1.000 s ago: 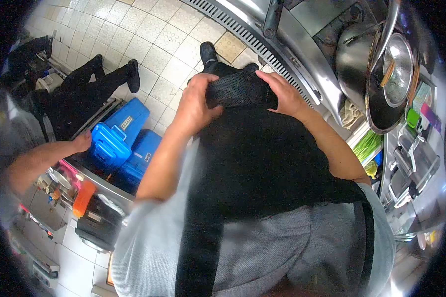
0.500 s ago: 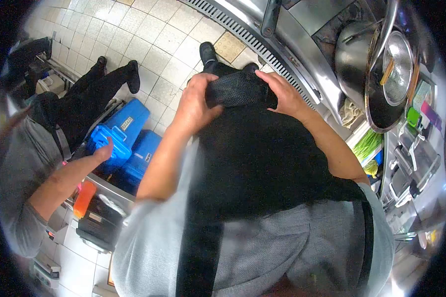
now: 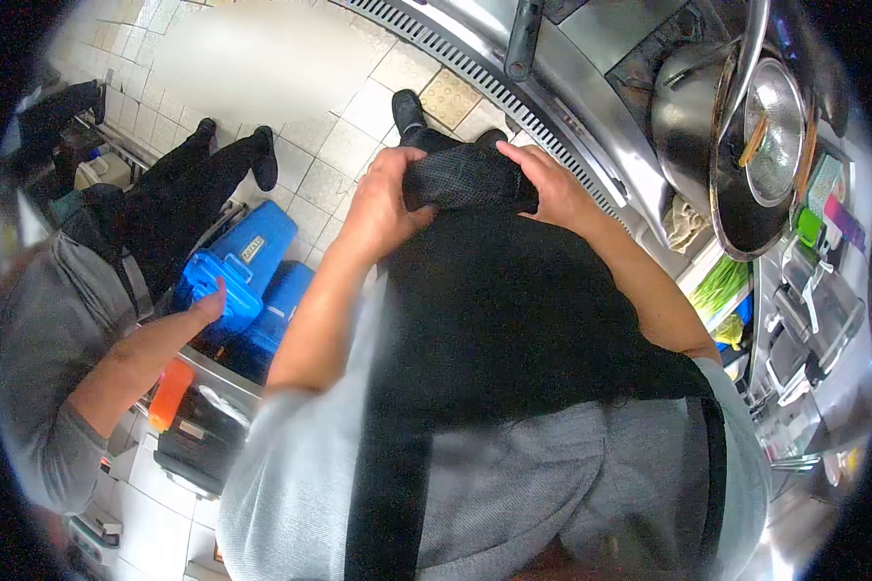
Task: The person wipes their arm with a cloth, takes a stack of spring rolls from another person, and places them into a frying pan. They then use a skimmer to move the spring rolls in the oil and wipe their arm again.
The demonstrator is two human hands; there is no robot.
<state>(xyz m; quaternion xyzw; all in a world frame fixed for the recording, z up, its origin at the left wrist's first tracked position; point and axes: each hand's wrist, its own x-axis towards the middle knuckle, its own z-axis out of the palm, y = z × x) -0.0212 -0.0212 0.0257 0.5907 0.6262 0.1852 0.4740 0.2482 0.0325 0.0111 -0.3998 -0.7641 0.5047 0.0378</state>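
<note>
A black item with a mesh surface (image 3: 467, 177) is stretched between my two hands in front of my black apron (image 3: 523, 310). Whether it is a cap or some other piece of cloth, I cannot make out. My left hand (image 3: 386, 205) grips its left end, the thumb on the near side. At the opposite end, my right hand (image 3: 555, 192) holds its edge, with the fingers partly hidden behind it. My shoes show beyond it on the tiled floor.
To the left, another person's hand (image 3: 209, 302) is at a blue bin (image 3: 252, 247), with an orange object (image 3: 171, 392) nearby. On my right are a steel stove edge (image 3: 591, 145), a large wok (image 3: 731, 208), a strainer (image 3: 775, 116) and green vegetables (image 3: 722, 290).
My hands keep their grip on the mesh item with hardly any movement. The view has shifted slightly, and the other person at left appears a little lower.
</note>
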